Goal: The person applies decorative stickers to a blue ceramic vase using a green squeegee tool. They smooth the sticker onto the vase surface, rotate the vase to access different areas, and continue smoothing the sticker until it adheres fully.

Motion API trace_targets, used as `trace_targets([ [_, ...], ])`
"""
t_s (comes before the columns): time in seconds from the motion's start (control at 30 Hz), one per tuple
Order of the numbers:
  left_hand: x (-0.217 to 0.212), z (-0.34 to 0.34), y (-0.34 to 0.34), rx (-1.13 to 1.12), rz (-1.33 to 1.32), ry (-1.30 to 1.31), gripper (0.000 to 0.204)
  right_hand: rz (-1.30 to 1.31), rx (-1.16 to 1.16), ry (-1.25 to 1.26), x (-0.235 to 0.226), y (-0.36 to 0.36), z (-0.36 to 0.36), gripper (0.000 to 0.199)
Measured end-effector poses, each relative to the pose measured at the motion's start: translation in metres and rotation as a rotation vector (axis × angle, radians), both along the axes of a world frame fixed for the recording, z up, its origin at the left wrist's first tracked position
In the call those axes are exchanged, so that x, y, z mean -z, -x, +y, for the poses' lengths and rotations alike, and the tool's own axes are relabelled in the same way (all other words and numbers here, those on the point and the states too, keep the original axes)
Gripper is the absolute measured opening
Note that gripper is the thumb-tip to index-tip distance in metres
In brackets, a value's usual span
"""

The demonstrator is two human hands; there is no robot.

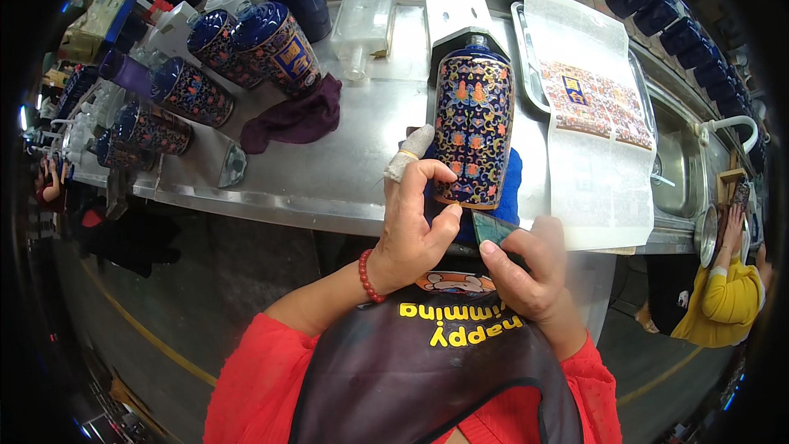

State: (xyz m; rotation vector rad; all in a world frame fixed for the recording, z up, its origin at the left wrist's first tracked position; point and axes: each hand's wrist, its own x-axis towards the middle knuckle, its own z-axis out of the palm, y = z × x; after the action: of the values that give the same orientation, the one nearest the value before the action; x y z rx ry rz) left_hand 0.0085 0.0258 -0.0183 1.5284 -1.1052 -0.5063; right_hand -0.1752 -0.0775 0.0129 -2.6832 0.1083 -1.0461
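A dark blue bottle (474, 119) with a colourful floral pattern lies on its side on a stand, its neck pointing away from me. My left hand (415, 226) grips the bottle's lower left edge, thumb at the base rim and a bent finger on the patterned surface. One finger of that hand wears a grey cloth cover held by a yellow band. In my right hand (530, 267), partly blurred, is a thin greenish flat scraper (496, 231), its edge close to the bottle's base. A blue cloth (511, 185) shows under the bottle's near right side.
To the right, a patterned decal sheet (604, 173) lies across a metal tray (526, 57); a sink (678, 177) is beyond. Several patterned bottles (193, 92) and a purple cloth (300, 119) are left. A clear bottle (364, 20) lies behind. A person in yellow (727, 304) works at far right.
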Motion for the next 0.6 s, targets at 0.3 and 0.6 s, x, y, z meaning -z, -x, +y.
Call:
trace_targets([
  [0.3, 0.0037, -0.0001, 0.0010, -0.001, 0.115, 0.009, 0.036, -0.006, 0.029, -0.060, 0.0050, 0.0054, 0.0011, 0.042],
  [0.6, 0.0040, -0.0039, 0.0029, -0.007, 0.084, 0.026, 0.036, -0.015, 0.018, -0.079, 0.0065, 0.0067, -0.0003, 0.043],
])
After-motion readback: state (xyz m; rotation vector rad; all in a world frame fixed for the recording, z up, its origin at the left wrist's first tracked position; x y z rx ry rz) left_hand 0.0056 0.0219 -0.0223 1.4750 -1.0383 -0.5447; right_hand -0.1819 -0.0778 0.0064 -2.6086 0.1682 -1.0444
